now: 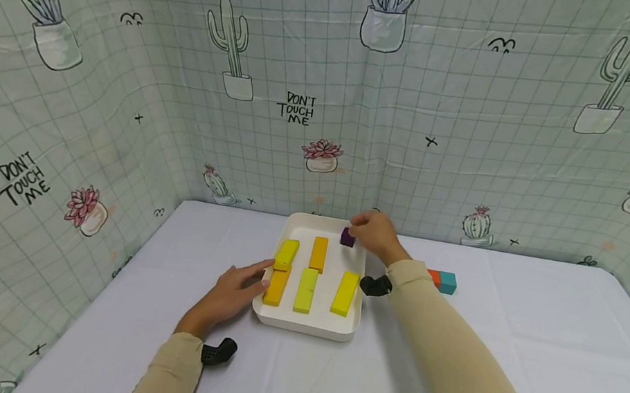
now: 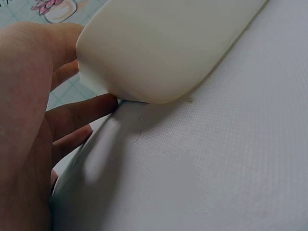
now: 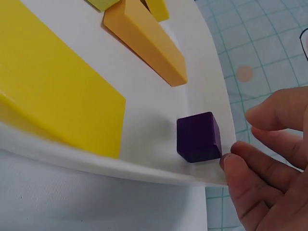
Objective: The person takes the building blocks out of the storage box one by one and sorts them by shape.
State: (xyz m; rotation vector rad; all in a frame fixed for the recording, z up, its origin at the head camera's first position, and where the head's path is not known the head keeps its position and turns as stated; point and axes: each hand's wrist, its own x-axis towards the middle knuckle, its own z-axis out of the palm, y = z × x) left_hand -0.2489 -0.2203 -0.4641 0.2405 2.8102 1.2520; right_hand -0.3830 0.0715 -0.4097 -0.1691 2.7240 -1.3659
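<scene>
A white tray (image 1: 305, 325) lies on the table with its left side at my left hand (image 1: 231, 294). The left hand's thumb and fingers hold the tray's side; in the left wrist view (image 2: 29, 106) the rim hides some fingertips. At the far right corner inside the tray sits a purple cube (image 3: 197, 137). My right hand (image 1: 374, 234) hovers over that corner, thumb and fingers parted, fingertips right beside the cube. Inside the tray lie a yellow block (image 1: 344, 293), orange blocks (image 1: 318, 255) (image 1: 276, 286) and yellow-green blocks (image 1: 305, 290) (image 1: 286, 255), one resting partly against an orange one.
Right of the tray, partly behind the right forearm, stand a teal block (image 1: 447, 283) and a red-orange block (image 1: 434, 277). A white cloth covers the table (image 1: 547, 350). Patterned curtain (image 1: 432, 105) with cactus drawings surrounds the back and sides.
</scene>
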